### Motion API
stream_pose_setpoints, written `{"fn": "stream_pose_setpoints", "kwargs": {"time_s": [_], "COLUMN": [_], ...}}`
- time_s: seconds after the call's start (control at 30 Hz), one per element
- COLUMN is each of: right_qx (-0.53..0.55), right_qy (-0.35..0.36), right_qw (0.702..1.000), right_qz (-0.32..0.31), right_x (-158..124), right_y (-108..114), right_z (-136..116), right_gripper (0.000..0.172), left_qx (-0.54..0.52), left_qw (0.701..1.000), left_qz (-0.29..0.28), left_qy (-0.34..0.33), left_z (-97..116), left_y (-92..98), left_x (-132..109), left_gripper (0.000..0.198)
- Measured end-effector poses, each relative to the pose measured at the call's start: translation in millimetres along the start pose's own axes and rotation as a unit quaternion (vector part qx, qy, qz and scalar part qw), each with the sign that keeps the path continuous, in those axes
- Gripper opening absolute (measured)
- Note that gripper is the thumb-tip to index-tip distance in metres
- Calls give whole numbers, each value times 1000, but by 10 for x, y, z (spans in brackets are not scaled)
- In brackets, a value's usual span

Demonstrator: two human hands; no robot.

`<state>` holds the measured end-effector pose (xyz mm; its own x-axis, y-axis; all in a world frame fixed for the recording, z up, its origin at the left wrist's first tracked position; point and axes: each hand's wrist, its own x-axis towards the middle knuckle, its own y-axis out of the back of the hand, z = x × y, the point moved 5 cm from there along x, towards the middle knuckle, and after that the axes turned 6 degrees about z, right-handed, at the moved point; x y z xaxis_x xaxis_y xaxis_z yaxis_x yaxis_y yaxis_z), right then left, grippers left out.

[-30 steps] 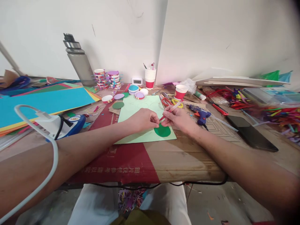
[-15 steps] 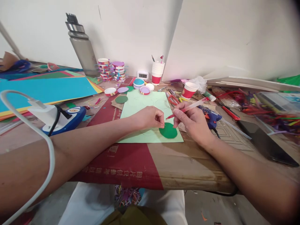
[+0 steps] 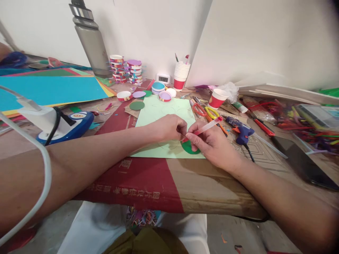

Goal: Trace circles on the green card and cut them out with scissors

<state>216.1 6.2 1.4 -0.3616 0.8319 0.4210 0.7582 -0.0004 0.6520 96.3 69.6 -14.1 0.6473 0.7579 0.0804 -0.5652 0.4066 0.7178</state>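
Note:
A pen [image 3: 210,125] with a clear barrel and red ends is held in my right hand [image 3: 215,144], its tip pointing down and left. My left hand [image 3: 169,127] is closed in a pinch right at the pen's tip; whatever it may hold is too small to make out. Below both hands lies a dark green paper circle [image 3: 190,149], partly covered by my right fingers. It rests on a pale green sheet [image 3: 150,151] marked with faint drawn circles. Another green circle [image 3: 137,105] lies by the sheet's left edge.
Orange-handled scissors [image 3: 199,110], yellow-handled pliers [image 3: 212,113], a paper cup [image 3: 218,98] and a blue glue gun [image 3: 243,134] lie to the right, beside a black phone [image 3: 304,164]. At left are a power strip [image 3: 70,128], coloured sheets [image 3: 47,90] and a bottle [image 3: 91,49].
My right hand has moved left and down with the pen, bringing its tip to my left fingertips. My left hand stays pinched. The view has shifted slightly.

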Motion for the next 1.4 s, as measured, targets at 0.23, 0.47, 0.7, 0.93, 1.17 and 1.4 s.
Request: {"fn": "stream_pose_setpoints", "kwargs": {"time_s": [0.23,0.47,0.7,0.93,1.17,1.4], "right_qx": [-32,-33,-38,-31,-35,-31], "right_qy": [31,21,24,27,26,26], "right_qw": [999,999,999,999,999,999], "right_qz": [-3,-13,-13,-19,-22,-26], "right_x": [11,13,4,-8,-22,-31], "right_y": [-10,-25,-22,-21,-9,-8], "right_z": [-32,-34,-28,-49,-44,-46], "right_gripper": [21,20,17,17,16,16], "left_qx": [-10,1,4,-21,-24,-35], "left_qw": [1000,1000,1000,1000,1000,999], "left_qz": [-16,-17,-12,2,1,-5], "left_qy": [-8,-9,-13,-7,-8,-8], "left_z": [-57,-62,-47,-68,-64,-68], "left_y": [-25,-31,-31,-28,-24,-29], "left_x": [23,30,25,22,22,29], "left_gripper": [18,19,15,15,12,13]}}
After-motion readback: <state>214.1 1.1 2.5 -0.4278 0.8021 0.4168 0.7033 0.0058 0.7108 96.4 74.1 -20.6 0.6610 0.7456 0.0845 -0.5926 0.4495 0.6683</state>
